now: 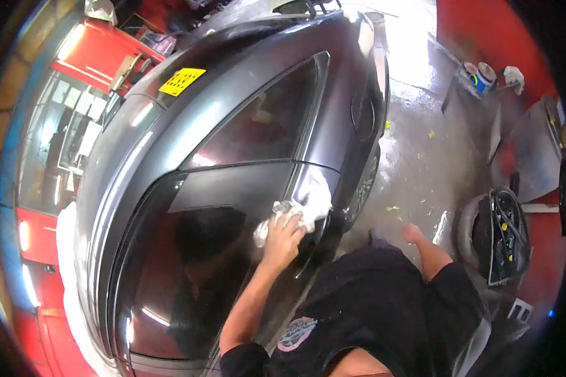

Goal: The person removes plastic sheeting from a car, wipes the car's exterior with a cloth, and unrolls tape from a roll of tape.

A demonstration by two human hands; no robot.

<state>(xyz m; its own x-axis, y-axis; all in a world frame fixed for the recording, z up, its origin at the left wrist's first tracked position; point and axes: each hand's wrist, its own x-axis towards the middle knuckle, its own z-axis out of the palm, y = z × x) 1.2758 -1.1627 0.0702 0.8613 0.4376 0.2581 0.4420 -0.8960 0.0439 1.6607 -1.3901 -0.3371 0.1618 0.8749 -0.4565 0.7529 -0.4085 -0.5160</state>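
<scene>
My left hand (pixel 283 239) presses a crumpled white cloth (pixel 309 217) against the side of a dark grey car (pixel 233 125). The fingers curl over the cloth near the rear edge of the tinted door window (pixel 201 251). Just beyond the cloth, the bodywork is bright white with glare, so the cloth's far edge is hard to make out. My right hand (pixel 411 234) hangs beside my body above the wet floor, apart from the car. It is small and blurred, and its finger positions are unclear.
A yellow plate (pixel 182 81) shows on the car. To the right, a tyre (pixel 475 229) stands by a black part with hoses (pixel 508 232). Several cans (pixel 483 78) stand near the red wall. The floor (pixel 415 163) looks wet, with small yellow bits.
</scene>
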